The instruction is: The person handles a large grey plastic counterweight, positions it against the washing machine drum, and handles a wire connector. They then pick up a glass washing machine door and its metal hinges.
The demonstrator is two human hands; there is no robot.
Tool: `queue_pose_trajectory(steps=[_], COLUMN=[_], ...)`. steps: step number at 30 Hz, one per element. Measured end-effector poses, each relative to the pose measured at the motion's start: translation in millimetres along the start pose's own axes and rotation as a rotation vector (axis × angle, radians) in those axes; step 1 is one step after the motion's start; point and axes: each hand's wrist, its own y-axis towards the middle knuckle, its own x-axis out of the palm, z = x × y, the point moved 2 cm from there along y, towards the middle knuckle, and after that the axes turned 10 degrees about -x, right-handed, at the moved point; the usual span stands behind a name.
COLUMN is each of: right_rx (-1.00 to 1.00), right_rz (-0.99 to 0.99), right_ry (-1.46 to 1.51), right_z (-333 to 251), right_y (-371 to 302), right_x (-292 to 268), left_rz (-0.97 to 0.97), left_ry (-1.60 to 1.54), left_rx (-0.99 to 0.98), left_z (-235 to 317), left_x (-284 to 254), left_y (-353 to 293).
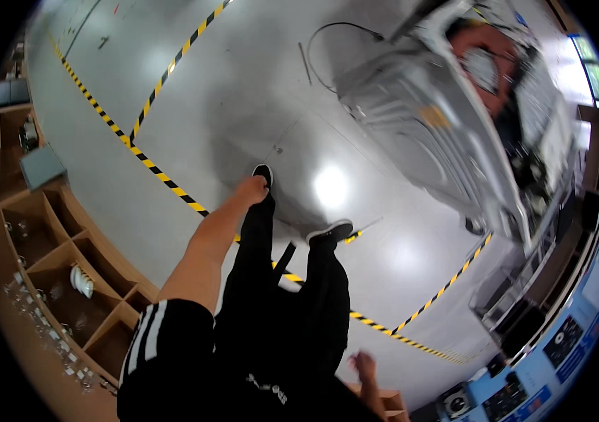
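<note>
My left hand (251, 188) hangs at the end of a bare forearm, just over my left shoe (264, 171), a black one with a pale sole edge. Its fingers look curled in, and nothing shows in them. Low on the right side of my body is my right hand (363, 365), small and smeared, so its fingers cannot be made out. My right shoe (330, 232) points to the right on the grey floor. A short black strip (284, 260) shows between my legs.
A stripped car body (426, 126) stands at the upper right, with a cable (324, 32) and a thin rod (304, 63) beside it. Yellow-black tape (152, 166) crosses the floor. Wooden compartment shelves (67, 253) line the left; a blue counter (539, 366) curves along the lower right.
</note>
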Motion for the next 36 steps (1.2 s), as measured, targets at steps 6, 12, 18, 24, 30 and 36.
queue_pose_trajectory(steps=[6,12,18,24,30,36], right_rx=[0.628,0.759,0.806,0.682,0.440,0.299], right_rz=[0.131,0.279,0.366,0.364,0.245,0.239], right_ry=[0.500,0.385,0.309,0.282,0.331,0.319], right_z=[-2,-35,-64,-87,-250,-343], right_y=[34,104,99,38,23,40], right_x=[64,92,82,35,46,60], left_rz=[-0.004,0.121,0.180,-0.485,-0.832,-0.891], left_ry=[-0.062,-0.157,-0.301,-1.657,-2.067,-2.003], left_rx=[-0.135,-0.115,-0.191,-0.105,0.103,0.367], left_z=[-48,-66,-57,-39,6,47], left_x=[98,162,150,95,-141,-344], left_y=[185,310,360,271,63,-29])
